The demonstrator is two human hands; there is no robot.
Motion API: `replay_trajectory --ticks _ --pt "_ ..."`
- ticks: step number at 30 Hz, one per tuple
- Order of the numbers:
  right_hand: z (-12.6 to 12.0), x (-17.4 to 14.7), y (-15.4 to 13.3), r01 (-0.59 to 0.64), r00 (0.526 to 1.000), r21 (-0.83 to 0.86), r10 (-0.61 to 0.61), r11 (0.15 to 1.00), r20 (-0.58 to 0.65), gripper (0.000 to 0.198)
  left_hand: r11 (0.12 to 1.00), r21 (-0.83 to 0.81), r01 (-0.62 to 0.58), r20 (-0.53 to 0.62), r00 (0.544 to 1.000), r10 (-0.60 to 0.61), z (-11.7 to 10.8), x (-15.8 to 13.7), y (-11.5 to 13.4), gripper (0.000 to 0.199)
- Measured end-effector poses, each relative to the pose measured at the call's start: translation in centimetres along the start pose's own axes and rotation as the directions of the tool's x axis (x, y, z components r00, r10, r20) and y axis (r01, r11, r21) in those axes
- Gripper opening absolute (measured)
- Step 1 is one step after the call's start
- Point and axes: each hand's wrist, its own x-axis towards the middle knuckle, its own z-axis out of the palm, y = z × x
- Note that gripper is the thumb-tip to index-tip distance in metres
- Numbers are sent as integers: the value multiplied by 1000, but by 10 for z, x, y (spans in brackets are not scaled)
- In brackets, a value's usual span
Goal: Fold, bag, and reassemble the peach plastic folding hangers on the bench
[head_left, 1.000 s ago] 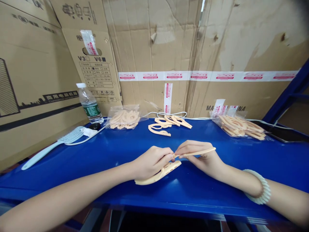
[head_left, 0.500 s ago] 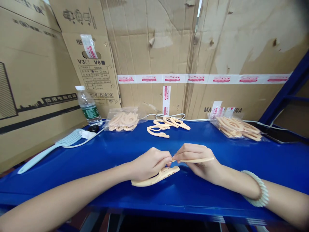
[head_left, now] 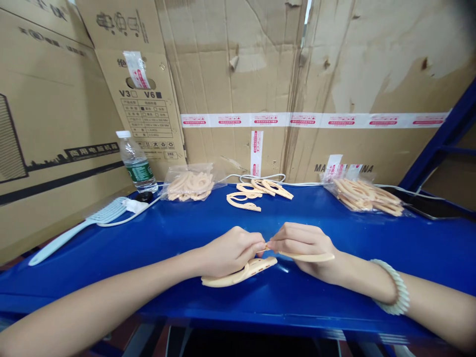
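Beige slotted piece and edge-on piece, pinched
In front of the loose pile, left hand clasps the slotted one, right hand the edge-on one, fingers closed.

A water bottle stands in the back left corner of the worktop, a hairbrush before it. Rightward along the back edge lie a bag of parts, loose parts and a second bag; cardboard boxes stand behind. The left hand and right hand, with held parts, are nearer the front edge.
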Motion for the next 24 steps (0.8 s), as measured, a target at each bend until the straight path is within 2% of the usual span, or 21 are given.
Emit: replay_trajectory --ticks 2,5,7,10,12,14,16,17,19,21,24 --pt "-4 3 -3 38 999 -57 -38 998 1 28 999 -37 1 4 1000 0 0 0 1 34" --pt "-11 7 -10 189 982 -186 -185 964 35 20 990 -138 22 18 1000 -20 -1 1 1 36" --pt "-15 8 -13 200 980 -190 -200 961 19 22 970 -235 56 17 998 -54 0 1 -1 37" --pt "-20 11 -8 -6 993 -48 0 999 -119 25 893 -428 137 15 989 -145 2 4 -9 40" --pt "-23 13 4 -171 967 26 173 985 -189 23 792 -579 196 40 976 -212 4 7 -16 45" --pt "-26 12 19 -391 908 79 398 917 -130 19 665 -713 224 52 962 -268 4 11 -22 47" --pt "-30 7 33 -594 804 100 594 798 39 18 543 -814 209 24 945 -327 3 15 -25 41" --pt "-32 4 40 -665 746 98 654 740 123 18 487 -852 193 5 933 -360 2 16 -26 36" --pt "-35 -4 50 -739 668 83 712 668 215 17 384 -909 161 -19 904 -426 -1 18 -25 24" --pt "-37 -10 56 -780 615 59 748 623 250 30 295 -946 135 -26 875 -483 -4 19 -25 16" --pt "-41 -14 60 -832 532 -1 798 555 282 51 192 -977 93 -29 835 -549 -7 19 -27 20"
